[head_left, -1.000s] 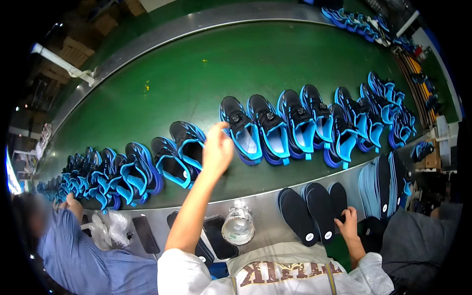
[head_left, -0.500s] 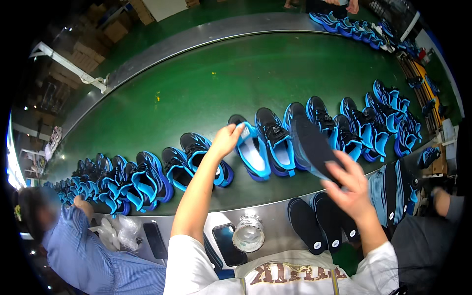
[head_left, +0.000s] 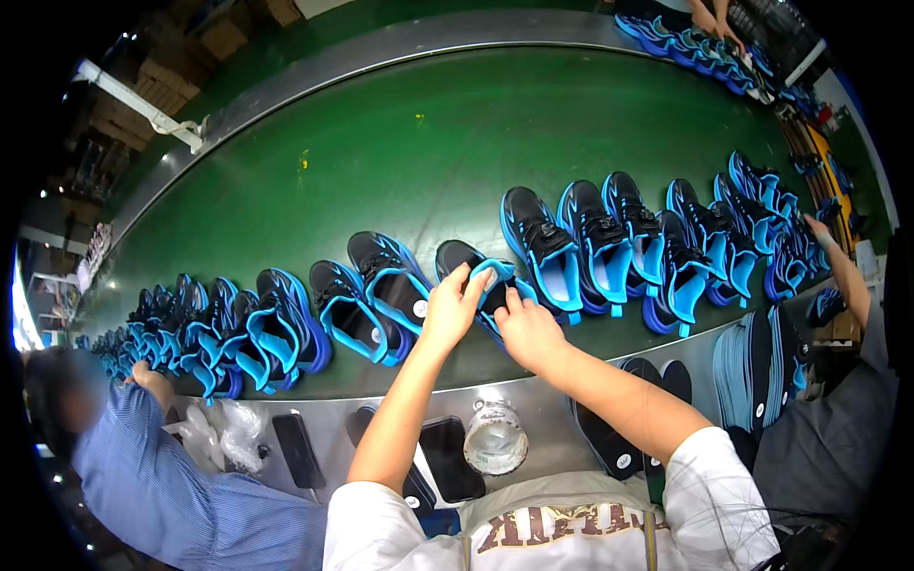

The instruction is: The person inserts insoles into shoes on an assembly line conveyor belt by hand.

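A black and blue sneaker (head_left: 455,255) lies on the green belt in front of me, toe pointing away. My left hand (head_left: 453,309) pinches its tongue and blue collar, pulling the opening apart. The fingers of my right hand (head_left: 529,331) reach into that opening, closed on a black insole (head_left: 496,298) that is mostly hidden inside the shoe. Immediately to the right stands another sneaker (head_left: 539,243), its pale inside showing. A pair of sneakers (head_left: 386,276) sits left of my hands.
Along the near metal edge (head_left: 543,404) lie black insoles (head_left: 605,433), a glass jar (head_left: 495,440) and phones (head_left: 450,460). An insole stack (head_left: 738,371) stands at right. Rows of sneakers extend both ways. Co-workers' arms reach in from the left (head_left: 152,383) and right (head_left: 845,271).
My right hand has brought the black insole leftward from over the neighbouring sneakers into the held sneaker. That shoe's pale inside is now covered dark. A co-worker's hand has reached the right-hand sneakers.
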`<state>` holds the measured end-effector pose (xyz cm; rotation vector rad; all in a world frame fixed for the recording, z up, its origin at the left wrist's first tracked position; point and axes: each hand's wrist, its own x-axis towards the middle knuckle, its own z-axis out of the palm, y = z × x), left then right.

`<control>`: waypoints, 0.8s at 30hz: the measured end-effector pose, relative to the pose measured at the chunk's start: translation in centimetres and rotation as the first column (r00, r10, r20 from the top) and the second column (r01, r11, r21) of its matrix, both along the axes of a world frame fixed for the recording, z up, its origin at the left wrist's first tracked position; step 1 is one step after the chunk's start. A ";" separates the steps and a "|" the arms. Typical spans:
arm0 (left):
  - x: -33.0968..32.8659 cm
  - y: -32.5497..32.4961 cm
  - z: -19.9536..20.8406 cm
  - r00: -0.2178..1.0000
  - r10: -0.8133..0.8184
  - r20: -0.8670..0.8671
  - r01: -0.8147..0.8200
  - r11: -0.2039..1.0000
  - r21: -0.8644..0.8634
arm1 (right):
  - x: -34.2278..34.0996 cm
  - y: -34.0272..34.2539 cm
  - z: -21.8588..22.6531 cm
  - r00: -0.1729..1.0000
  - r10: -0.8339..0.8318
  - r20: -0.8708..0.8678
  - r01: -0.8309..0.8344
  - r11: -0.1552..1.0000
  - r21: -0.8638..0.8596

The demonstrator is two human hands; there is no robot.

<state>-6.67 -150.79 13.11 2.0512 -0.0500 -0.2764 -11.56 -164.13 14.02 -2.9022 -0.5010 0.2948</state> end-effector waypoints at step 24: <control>-0.2 0.6 -0.4 0.994 0.040 -0.101 -0.049 0.995 -0.088 | 2.4 -0.8 -4.2 0.931 0.349 -0.107 -0.363 0.920 -0.151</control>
